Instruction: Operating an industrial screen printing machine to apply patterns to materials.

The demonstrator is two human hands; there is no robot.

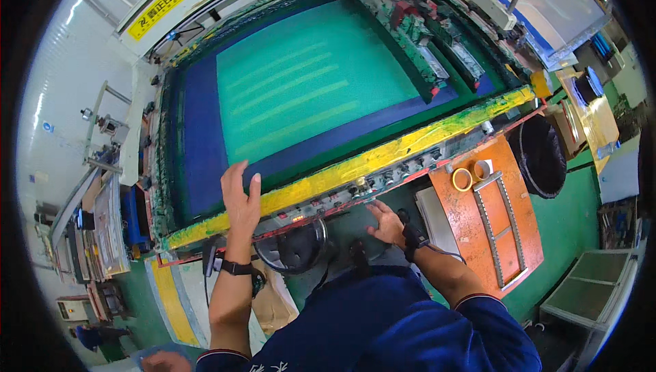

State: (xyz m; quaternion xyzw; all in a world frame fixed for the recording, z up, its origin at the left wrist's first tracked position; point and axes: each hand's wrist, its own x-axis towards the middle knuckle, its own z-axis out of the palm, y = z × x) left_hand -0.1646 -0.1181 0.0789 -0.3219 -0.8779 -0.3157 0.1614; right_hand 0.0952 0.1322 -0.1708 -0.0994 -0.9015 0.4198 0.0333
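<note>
A large screen-printing frame [201,133] lies in front of me. Its mesh [287,78] is green with several pale stripes, bordered in dark blue. Along its near side runs a front bar [383,161] covered in yellow tape. My left hand [240,200] is raised at the left part of this bar, fingers spread and nothing in them. Below the bar, my right hand [387,224] is close to the control panel [362,187] with its knobs and small lit display. Its fingers are apart and hold nothing. Two ink-stained squeegee arms [424,61] rest at the screen's right side.
To my right, an orange board [488,228] carries two tape rolls [462,179] and a long metal rack [493,232]. Beyond it stands a black bin [538,156]. A dark round stool [294,247] sits under the panel. A person [99,338] is at the far lower left.
</note>
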